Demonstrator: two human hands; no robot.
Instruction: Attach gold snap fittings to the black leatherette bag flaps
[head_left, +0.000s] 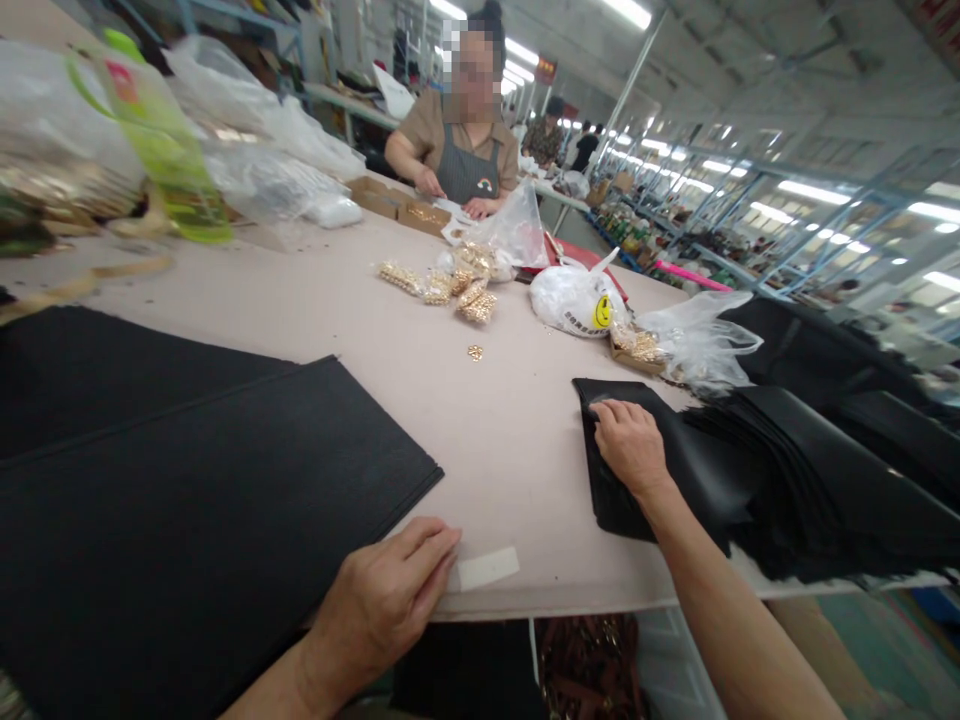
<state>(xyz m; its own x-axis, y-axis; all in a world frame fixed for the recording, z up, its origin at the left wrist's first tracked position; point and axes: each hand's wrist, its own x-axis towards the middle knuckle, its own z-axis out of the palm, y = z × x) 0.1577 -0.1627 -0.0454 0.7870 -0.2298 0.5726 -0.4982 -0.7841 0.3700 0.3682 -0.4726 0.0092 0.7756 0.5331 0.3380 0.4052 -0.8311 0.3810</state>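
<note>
My left hand (394,580) is at the table's front edge, its fingers curled and pressed together. A short white strip (489,568) lies flat right by its fingertips; whether they grip its end I cannot tell. Farther right, my right hand (630,443) is closed at the left part of a black sheet (611,505), which looks like leather, with its fingertips near the edge. A faint pale sheen shows at those fingertips. This sheet reaches right to a fanned stack of black sheets (795,450). Large black panels (187,480) lie to the left of my left hand.
Small bags of gold-coloured metal parts (476,302) and a few loose gold pieces (475,353) lie mid-table. White plastic bags (574,298) stand behind my right hand. A green bottle (176,170) leans at the far left. Across the table, a person (469,150) works beside cardboard boxes (375,197).
</note>
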